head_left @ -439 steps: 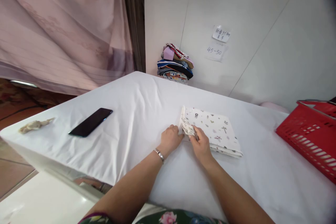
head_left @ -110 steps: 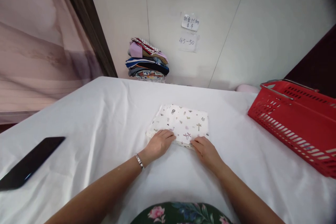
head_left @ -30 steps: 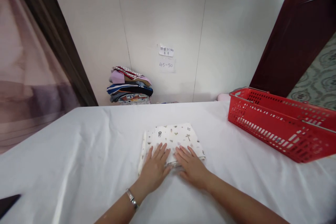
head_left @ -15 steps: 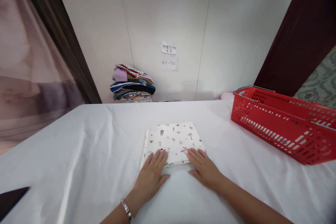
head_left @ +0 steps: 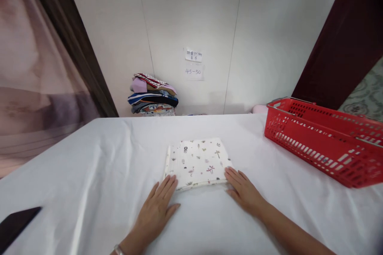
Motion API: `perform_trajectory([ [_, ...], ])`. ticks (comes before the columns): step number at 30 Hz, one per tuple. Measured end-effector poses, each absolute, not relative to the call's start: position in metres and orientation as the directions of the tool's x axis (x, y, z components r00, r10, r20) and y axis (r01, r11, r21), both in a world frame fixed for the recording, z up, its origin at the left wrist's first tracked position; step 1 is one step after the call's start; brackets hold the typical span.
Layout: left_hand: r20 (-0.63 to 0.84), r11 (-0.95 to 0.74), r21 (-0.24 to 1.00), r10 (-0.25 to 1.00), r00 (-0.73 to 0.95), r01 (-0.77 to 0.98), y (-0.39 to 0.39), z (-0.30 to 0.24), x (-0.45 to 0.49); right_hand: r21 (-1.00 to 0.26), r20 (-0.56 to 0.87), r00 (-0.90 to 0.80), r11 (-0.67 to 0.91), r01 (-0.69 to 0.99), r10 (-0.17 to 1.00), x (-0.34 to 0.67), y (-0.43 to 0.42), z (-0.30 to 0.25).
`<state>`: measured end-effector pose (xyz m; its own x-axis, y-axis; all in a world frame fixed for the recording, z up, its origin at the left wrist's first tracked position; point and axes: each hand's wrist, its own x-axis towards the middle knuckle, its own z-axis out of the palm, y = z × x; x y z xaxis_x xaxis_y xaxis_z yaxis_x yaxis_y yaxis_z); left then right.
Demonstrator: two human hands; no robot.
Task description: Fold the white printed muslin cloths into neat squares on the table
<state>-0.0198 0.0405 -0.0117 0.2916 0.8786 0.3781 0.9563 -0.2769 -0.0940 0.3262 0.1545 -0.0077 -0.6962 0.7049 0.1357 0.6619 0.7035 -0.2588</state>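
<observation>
A white cloth [head_left: 199, 163] printed with small palms and animals lies folded into a flat rectangle in the middle of the table. My left hand [head_left: 157, 205] rests flat at its near left corner, fingertips touching the cloth's edge. At the near right corner, my right hand [head_left: 244, 191] lies with fingers stretched out, the tips on the cloth. Neither hand grips anything. The near folded edge shows between the two hands.
A white sheet covers the table [head_left: 113, 159]. A red plastic basket [head_left: 317, 139] stands at the right. Behind the far edge is a stack of folded clothes [head_left: 154, 95]. A dark flat object [head_left: 18, 225] lies at the near left. Paper labels [head_left: 194, 63] hang on the wall.
Both hands have slid apart, the left toward the left and nearer to me, the right toward the right. More of the cloth's printed top shows; it remains folded in place.
</observation>
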Motion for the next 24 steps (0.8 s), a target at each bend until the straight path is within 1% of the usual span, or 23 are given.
perform_trajectory([
  [3,0.379,-0.257,-0.048,0.889,0.256,0.965,0.034,-0.012,-0.024,-0.369,0.151,-0.682,0.681,0.633,0.716,0.328,0.154,-0.01],
  [5,0.384,-0.248,0.019,0.896,0.222,0.969,0.031,-0.01,-0.026,-0.492,0.179,-0.658,0.645,0.585,0.732,0.33,0.155,-0.013],
  [6,0.388,-0.231,0.073,0.903,0.185,0.97,0.031,-0.008,-0.026,-0.564,0.189,-0.63,0.608,0.559,0.754,0.33,0.156,-0.014],
  [8,0.388,-0.15,0.229,0.92,0.051,0.962,0.032,-0.001,-0.026,-0.699,0.196,-0.531,0.497,0.514,0.824,0.33,0.16,-0.016],
  [10,0.34,-0.015,0.425,0.929,-0.144,0.905,0.037,0.009,-0.026,-0.795,0.169,-0.391,0.359,0.488,0.905,0.328,0.168,-0.015],
  [12,0.204,0.147,0.604,0.922,-0.329,0.784,0.047,0.019,-0.025,-0.852,0.1,-0.256,0.216,0.477,0.962,0.325,0.181,-0.012],
  [13,0.111,0.229,0.663,0.912,-0.395,0.713,0.053,0.023,-0.025,-0.869,0.052,-0.206,0.146,0.473,0.977,0.323,0.188,-0.009],
  [15,-0.048,0.372,0.703,0.875,-0.481,0.606,0.07,0.03,-0.026,-0.888,-0.049,-0.158,0.029,0.458,0.986,0.318,0.202,-0.003],
  [17,-0.119,0.441,0.699,0.848,-0.516,0.563,0.09,0.033,-0.027,-0.9,-0.126,-0.164,-0.044,0.433,0.978,0.312,0.214,0.004],
  [20,-0.184,0.481,0.706,0.833,-0.521,0.519,0.118,0.032,-0.027,-0.898,-0.199,-0.172,-0.11,0.426,0.965,0.299,0.228,0.016],
  [24,-0.198,0.493,0.715,0.823,-0.532,0.496,0.141,0.028,-0.027,-0.88,-0.232,-0.125,-0.153,0.45,0.965,0.283,0.239,0.026],
])
